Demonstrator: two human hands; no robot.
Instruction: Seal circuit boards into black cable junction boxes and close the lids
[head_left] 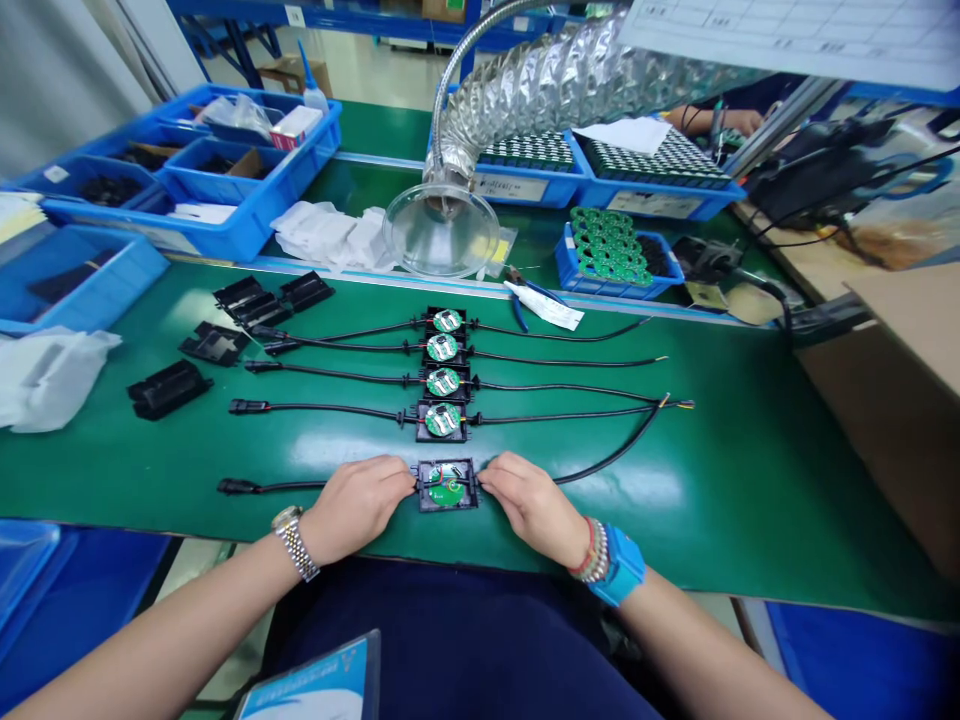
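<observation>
A black plastic housing (424, 504) lies on the green bench with a round green circuit board (445, 490) inside it. At its left side my left hand (360, 505) pinches the black cable (292, 487) where it enters the housing. My right hand (532, 500) closes its fingers on the right-hand cable (611, 462) at the opposite end. Fingertips hide both cable entries. Beyond the hands, several similar housings stand in a column, each with a round board (442, 420) and a cable out of either side.
Loose black housing parts (169, 388) lie to the left. Pliers (519, 305) and a white packet (547, 305) rest behind the column. A foil extraction duct with a clear hood (442, 245) hangs over the back. A blue bin (619, 287) holds green boards; another person's hand (742, 122) shows behind.
</observation>
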